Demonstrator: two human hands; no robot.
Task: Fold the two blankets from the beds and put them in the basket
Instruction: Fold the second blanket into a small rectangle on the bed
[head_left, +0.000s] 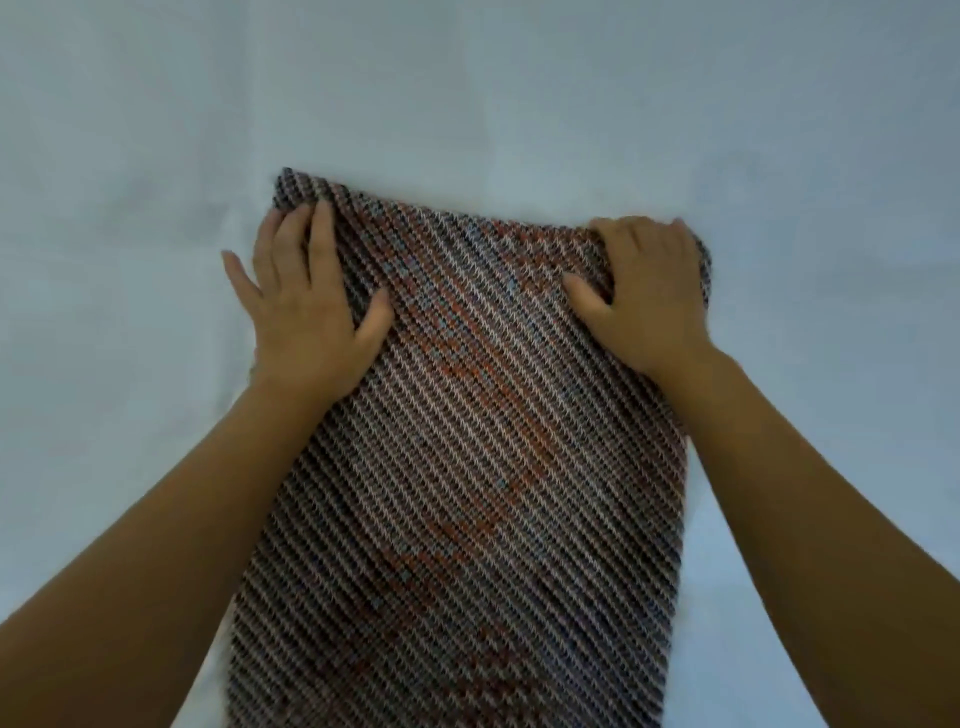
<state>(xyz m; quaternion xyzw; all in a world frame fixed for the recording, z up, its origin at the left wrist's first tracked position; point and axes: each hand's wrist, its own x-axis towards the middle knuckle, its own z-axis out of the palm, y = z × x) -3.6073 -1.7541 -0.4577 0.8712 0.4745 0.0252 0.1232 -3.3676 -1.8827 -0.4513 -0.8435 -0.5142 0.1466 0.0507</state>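
Your left hand (306, 306) presses flat, your right hand (644, 296) curls over the far edge of the brown-and-orange diagonal-knit blanket (467, 467) — line both far corners up before creasing.

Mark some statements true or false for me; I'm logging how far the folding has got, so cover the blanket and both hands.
1. Both hands are on the blanket. True: the left hand and the right hand both touch it.
2. The blanket is plain white. False: it is a knit with slanting dark and pale stripes and orange patches; the sheet under it is the pale thing.
3. The blanket already lies in a basket. False: it lies spread on the sheet, and no basket is in view.
4. The left hand rests near the blanket's far left corner. True.
5. The right hand is at the blanket's near end. False: it is at the far right corner.
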